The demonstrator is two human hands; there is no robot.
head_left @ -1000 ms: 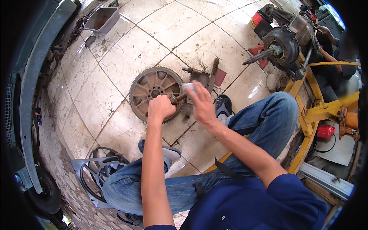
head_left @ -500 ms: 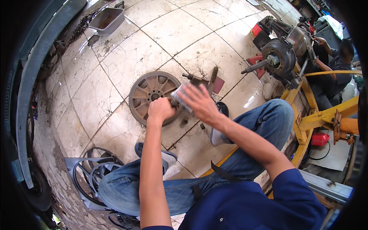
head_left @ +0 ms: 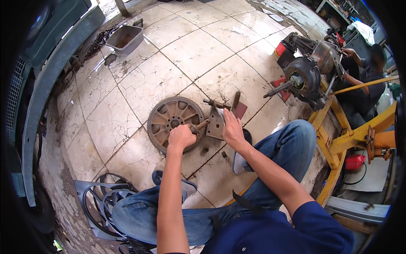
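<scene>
On the tiled floor lies a toothed flywheel (head_left: pixel 164 111). Over its right edge, my left hand (head_left: pixel 181 137) is closed around a short rusty metal rod-like part (head_left: pixel 203 124), whose end sticks out to the right. My right hand (head_left: pixel 232 130) is beside it, fingers together, with a pale thin sheet (head_left: pixel 220 113) partly hidden by the fingers; it looks like paper or cloth. Under that hand sits a metal plate with holes (head_left: pixel 213 125). Behind are a dark, narrow bar-shaped tool (head_left: pixel 236 100) and a reddish-brown flat square (head_left: pixel 241 110).
Two small dark metal pieces lie near my feet, including a nut-like piece (head_left: pixel 206 150). A grey tub (head_left: pixel 125 39) stands far left, a fan shroud (head_left: pixel 95 207) near left. At right, a person handles an axle assembly (head_left: pixel 302 80) beside a yellow frame (head_left: pixel 336 156).
My right hand has moved from against the left hand's rusty part to over the plate, taking the pale sheet along. My left hand keeps its grip; the whole view has shifted slightly.
</scene>
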